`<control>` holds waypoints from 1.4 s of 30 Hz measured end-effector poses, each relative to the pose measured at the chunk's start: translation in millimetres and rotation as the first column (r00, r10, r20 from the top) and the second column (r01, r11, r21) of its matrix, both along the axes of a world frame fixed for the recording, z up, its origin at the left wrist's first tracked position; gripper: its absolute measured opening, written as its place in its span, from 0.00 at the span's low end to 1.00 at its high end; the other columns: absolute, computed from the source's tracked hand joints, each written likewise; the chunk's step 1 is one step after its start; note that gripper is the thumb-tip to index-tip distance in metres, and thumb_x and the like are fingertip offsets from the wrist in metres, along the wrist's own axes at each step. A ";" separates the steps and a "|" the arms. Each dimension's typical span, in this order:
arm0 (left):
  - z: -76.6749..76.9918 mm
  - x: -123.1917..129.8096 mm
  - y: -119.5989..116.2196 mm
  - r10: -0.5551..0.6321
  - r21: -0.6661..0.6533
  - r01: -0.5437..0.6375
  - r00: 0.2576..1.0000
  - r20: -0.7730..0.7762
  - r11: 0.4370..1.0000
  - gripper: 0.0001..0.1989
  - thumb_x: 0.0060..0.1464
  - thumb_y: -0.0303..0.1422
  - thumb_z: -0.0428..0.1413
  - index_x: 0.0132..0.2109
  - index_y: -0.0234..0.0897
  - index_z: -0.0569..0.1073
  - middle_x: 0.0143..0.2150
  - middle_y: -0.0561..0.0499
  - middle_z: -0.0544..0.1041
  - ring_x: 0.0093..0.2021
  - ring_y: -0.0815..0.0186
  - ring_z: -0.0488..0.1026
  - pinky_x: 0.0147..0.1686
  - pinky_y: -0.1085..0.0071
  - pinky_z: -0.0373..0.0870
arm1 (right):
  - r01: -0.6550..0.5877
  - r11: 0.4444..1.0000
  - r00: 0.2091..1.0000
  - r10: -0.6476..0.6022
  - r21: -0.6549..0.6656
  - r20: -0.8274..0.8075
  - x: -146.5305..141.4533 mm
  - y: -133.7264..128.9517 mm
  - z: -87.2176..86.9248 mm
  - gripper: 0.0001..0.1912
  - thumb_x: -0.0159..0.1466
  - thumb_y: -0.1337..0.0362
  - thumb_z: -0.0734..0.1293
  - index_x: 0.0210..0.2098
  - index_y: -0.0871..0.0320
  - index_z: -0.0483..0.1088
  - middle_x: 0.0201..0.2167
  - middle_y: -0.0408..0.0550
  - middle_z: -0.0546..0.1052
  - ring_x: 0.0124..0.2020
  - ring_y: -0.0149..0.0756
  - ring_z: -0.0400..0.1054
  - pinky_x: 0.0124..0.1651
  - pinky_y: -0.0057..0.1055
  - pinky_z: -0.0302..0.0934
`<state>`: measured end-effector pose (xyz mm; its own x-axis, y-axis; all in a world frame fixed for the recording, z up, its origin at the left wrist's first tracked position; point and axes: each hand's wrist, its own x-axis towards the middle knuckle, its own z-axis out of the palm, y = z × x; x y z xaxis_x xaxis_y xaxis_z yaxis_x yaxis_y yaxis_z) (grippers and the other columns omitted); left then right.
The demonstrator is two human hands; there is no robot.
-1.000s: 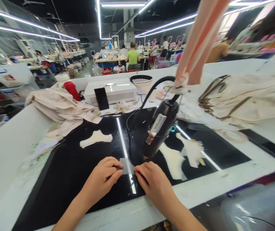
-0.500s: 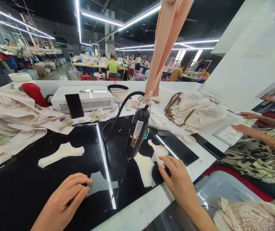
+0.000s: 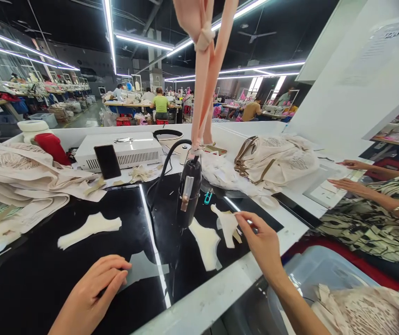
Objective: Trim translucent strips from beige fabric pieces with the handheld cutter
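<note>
Near the bottom left of the head view, my left hand has its fingers together at the left end of a translucent grey piece on the black surface. My right hand pinches the upper right edge of a small cream piece, whose lower edge looks lifted. Left of it lies a longer cream piece. Another cream piece lies flat at the left. Between my hands, a black handheld device hangs upright from knotted pink fabric strips.
A turquoise snipper lies behind the cream pieces. Beige garments are piled at the back right, more at the left. A phone leans on a white box. A co-worker's hands are at the right.
My right hand has moved slightly right, its fingers changing from spread over the small cream piece to pinching its edge. My left hand is almost unchanged. The view has shifted a little.
</note>
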<state>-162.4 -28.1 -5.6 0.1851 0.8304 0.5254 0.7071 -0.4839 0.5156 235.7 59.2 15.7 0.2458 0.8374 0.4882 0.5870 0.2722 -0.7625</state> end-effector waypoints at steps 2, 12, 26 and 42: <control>-0.2 0.2 1.0 -0.006 0.005 0.006 1.000 0.001 1.000 0.11 0.66 0.40 0.56 0.37 0.47 0.81 0.41 0.56 0.83 0.45 0.67 0.80 0.44 0.80 0.79 | 0.023 1.000 0.992 -0.023 -0.006 -0.124 6.0 -0.3 10.1 0.17 0.67 0.47 0.65 0.38 0.54 0.76 0.34 0.48 0.81 0.36 0.41 0.74 0.39 0.35 0.66; -6.1 -3.6 4.3 0.011 -0.044 -0.012 1.000 -0.020 0.999 0.14 0.67 0.41 0.54 0.36 0.44 0.80 0.42 0.54 0.82 0.45 0.66 0.80 0.45 0.77 0.79 | -0.175 0.981 0.932 0.136 -0.088 -0.336 4.5 -3.8 22.6 0.20 0.62 0.44 0.72 0.33 0.55 0.75 0.25 0.42 0.75 0.29 0.34 0.69 0.36 0.31 0.66; 32.9 166.4 33.7 -0.390 0.063 0.429 0.866 -0.313 0.901 0.14 0.69 0.29 0.50 0.58 0.37 0.73 0.55 0.47 0.80 0.56 0.60 0.77 0.59 0.62 0.76 | -0.184 0.970 0.813 0.061 -0.157 -0.579 15.8 4.3 -13.5 0.12 0.69 0.56 0.69 0.41 0.61 0.73 0.33 0.43 0.77 0.30 0.30 0.73 0.32 0.29 0.71; 8.7 241.0 90.7 -0.403 -0.281 0.297 0.773 -0.491 0.913 0.21 0.69 0.36 0.54 0.65 0.34 0.68 0.68 0.42 0.69 0.70 0.51 0.63 0.70 0.48 0.58 | 0.004 1.000 0.426 0.018 0.022 -0.905 27.6 -3.2 -5.5 0.24 0.49 0.46 0.80 0.34 0.55 0.73 0.28 0.38 0.74 0.28 0.27 0.71 0.26 0.20 0.66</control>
